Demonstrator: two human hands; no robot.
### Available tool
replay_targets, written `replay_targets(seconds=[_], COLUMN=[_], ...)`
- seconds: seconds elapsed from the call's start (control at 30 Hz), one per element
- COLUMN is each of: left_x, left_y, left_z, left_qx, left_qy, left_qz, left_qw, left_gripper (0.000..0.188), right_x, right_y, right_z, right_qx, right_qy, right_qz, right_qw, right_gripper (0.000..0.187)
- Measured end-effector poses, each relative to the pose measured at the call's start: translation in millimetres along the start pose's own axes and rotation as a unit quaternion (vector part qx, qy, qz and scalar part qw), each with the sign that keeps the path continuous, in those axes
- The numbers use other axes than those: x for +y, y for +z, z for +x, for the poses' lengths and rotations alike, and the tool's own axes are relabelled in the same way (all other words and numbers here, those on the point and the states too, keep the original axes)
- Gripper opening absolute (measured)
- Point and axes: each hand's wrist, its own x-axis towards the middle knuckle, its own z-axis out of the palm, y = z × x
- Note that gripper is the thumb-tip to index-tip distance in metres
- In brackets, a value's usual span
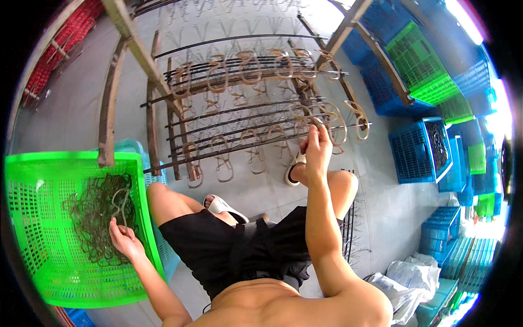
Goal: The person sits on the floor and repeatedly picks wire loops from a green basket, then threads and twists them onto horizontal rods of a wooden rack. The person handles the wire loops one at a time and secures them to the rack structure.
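My left hand (pixel 126 240) is over the green plastic basket (pixel 49 283), its fingers closed on the lower end of a thin beige looped piece (pixel 116 204), pinched in at its middle. Beneath it lies a tangled heap of similar olive-brown pieces (pixel 90 223). Farther off on the right, my right hand (pixel 317 147) reaches out to the metal rack. Its fingers are pinched together at a thin brown looped piece (pixel 336 128) near the end of a dark rod (pixel 218 153). Exactly how the fingertips meet it is too small to tell.
Brown looped pieces (pixel 251 68) hang in rows along the rods of the rack, between wooden-looking posts (pixel 111 109). Blue crates (pixel 408 152) and green crates (pixel 417 57) are stacked at the right. White plastic bags (pixel 406 289) lie at the lower right. Red stacked material (pixel 65 41) stands far left.
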Motion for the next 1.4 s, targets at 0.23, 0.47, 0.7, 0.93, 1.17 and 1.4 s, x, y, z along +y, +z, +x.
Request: replay_targets(seconds=[0.23, 0.47, 0.7, 0.93, 1.17, 1.4], left_x=[16.0, 10.6, -12.4, -97.5, -81.7, -81.3], left_y=[23.2, 58.1, 86.0, 41.6, 24.6, -14.5], left_z=[-90.4, -106.6, -52.8, 194.7, 189.5, 177.4], left_qx=[-0.392, -0.366, -0.41, 0.221, 0.075, 0.007], left_qy=[-0.092, 0.019, 0.161, -0.184, -0.205, -0.061], left_qz=[-0.09, -0.048, 0.27, 0.347, 0.277, 0.256], left_qw=[0.911, 0.929, 0.856, 0.893, 0.936, 0.965], left_gripper=[0.012, 0.015, 0.016, 0.079, 0.057, 0.03], right_x=[-44.7, -23.6, -28.4, -15.5, 15.4, -5.9], right_y=[65.4, 99.9, 96.6, 50.8, 71.0, 77.9], right_z=[-154.0, -211.9, -201.3, -77.0, -37.2, -36.3], right_qx=[-0.263, -0.283, -0.141, 0.13, 0.088, 0.089], right_qy=[-0.278, -0.033, 0.035, -0.094, -0.006, 0.062], right_qz=[-0.188, 0.003, 0.107, 0.107, 0.088, 0.139], right_qw=[0.904, 0.959, 0.984, 0.981, 0.992, 0.984], right_gripper=[0.048, 0.052, 0.036, 0.018, 0.019, 0.02])
